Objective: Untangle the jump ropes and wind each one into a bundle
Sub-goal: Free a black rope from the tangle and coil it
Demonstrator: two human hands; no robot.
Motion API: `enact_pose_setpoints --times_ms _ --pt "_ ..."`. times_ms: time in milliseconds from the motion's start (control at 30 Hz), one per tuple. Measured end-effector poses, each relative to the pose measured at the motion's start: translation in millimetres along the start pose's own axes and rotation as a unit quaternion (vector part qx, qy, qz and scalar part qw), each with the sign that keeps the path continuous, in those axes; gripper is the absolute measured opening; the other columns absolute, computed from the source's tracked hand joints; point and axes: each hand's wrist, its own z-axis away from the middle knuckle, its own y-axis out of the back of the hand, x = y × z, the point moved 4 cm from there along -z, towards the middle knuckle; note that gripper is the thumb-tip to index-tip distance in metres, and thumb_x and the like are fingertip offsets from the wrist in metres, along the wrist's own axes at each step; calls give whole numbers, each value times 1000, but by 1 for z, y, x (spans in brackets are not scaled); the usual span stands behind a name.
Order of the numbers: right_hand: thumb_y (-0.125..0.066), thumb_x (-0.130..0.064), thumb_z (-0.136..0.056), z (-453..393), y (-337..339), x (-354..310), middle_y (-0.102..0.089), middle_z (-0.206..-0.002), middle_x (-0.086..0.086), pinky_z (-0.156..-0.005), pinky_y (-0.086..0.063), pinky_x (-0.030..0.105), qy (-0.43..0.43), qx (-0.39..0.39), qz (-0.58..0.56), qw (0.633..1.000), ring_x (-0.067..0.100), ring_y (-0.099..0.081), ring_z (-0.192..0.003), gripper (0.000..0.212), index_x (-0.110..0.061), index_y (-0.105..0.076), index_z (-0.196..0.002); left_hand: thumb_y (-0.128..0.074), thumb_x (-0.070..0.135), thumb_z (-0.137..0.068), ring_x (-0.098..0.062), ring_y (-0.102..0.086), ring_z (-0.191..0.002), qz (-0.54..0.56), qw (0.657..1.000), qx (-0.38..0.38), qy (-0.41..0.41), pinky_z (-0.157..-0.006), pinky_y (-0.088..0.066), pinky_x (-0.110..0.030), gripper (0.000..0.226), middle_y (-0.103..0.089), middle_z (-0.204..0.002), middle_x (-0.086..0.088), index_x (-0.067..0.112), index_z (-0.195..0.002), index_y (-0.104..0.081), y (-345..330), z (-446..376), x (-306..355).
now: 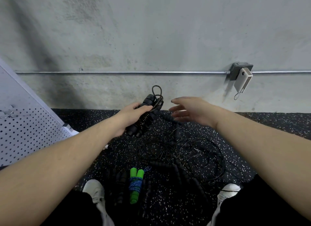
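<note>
**Step in hand: black rope bundled in left hand; tangle on floor awaits**

1. Bottom centre of the frame, between the two white shoes: the green-handled rope lies on the speckled floor, its blue cord wound round the paired handles. Judged complete. A dark bundle lies just beside it on the left; too dark to confirm its state.

2. Centre right, lower middle: the loose black tangle spreads over the floor in overlapping loops, with several black foam handles lying among the cord. Not yet sorted; how many ropes it holds cannot be told.

3. Centre of the frame: the left hand holds the black wound rope, fingers curled round handles and coiled cord. A cord loop projects from the top end.

4. Right of centre: the right hand hovers with fingers spread, holding nothing, near the bundle but apart from it.

5. Behind: concrete wall with a metal conduit and junction box.

Assessment: the held bundle appears nearly finished. The next move likely calls for securing the projecting loop, setting the bundle beside the green one, then isolating one handle in the tangle and tracing its cord free.
</note>
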Motion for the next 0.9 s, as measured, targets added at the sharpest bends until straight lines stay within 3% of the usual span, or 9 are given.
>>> enact_pose_setpoints --times_ms 100,200,333,467,533,667,767,800,900 --pt "-57 -26 -102 2 -20 10 -70 -115 12 -84 -62 40 -8 -65 111 992 30 -71 -101 28 -13 -57 -127 -66 31 -97 -25 -73 -73 50 998 31 21 -56 -56 -34 21 -77 -91 -8 19 -115 -66 8 9 -21" --pt "-58 -27 -101 -3 -43 26 -70 -116 14 -83 -61 40 -25 -104 193 975 27 -70 -95 30 -13 -56 -128 -65 28 -97 -24 -69 -63 72 993 72 53 -47 -53 -32 14 -72 -87 -9 18 -106 -62 17 20 -48" --pt "-58 -27 -102 -8 -78 51 -71 -112 12 -77 -59 38 -42 -167 295 940 24 -68 -87 30 -15 -57 -129 -71 28 -92 -23 -67 -66 48 988 107 97 -57 -56 -32 15 -69 -84 -10 16 -97 -63 30 33 -91" --pt "-58 -26 -101 -17 -111 72 -70 -108 12 -80 -59 43 -30 -221 343 912 22 -68 -81 25 -16 -61 -123 -75 35 -86 -27 -69 -86 -12 982 128 136 -75 -54 -33 30 -74 -100 -14 13 -107 -69 40 34 -135" --pt "-58 -27 -101 -24 -126 83 -71 -103 9 -82 -59 45 -31 -237 372 897 22 -68 -80 25 -16 -61 -124 -76 33 -87 -22 -67 -86 -44 980 128 148 -73 -52 -29 28 -73 -99 -9 15 -108 -70 43 30 -156" --pt "-57 -25 -102 -42 -147 108 -69 -103 11 -72 -58 38 -52 -250 396 882 22 -66 -79 29 -12 -61 -128 -76 35 -86 -21 -67 -93 -88 972 126 175 -75 -52 -28 33 -70 -101 -4 15 -112 -69 48 13 -196" --pt "-55 -26 -103 -57 -155 133 -68 -97 8 -71 -57 37 -77 -244 389 885 21 -64 -77 29 -11 -60 -126 -72 30 -90 -15 -60 -77 -114 965 137 191 -61 -45 -24 23 -64 -89 -1 15 -106 -65 57 2 -226" --pt "-54 -26 -103 -61 -157 141 -67 -94 6 -70 -56 36 -85 -241 390 885 20 -64 -77 28 -12 -61 -125 -71 32 -90 -16 -60 -76 -128 961 143 199 -62 -46 -26 23 -64 -88 -1 15 -105 -65 60 0 -236" --pt "-52 -27 -104 -76 -163 163 -67 -93 4 -68 -54 33 -114 -244 382 884 18 -62 -73 26 -13 -61 -124 -67 44 -85 -29 -65 -96 -185 945 161 218 -89 -53 -35 33 -69 -105 -9 18 -105 -60 75 -7 -263"
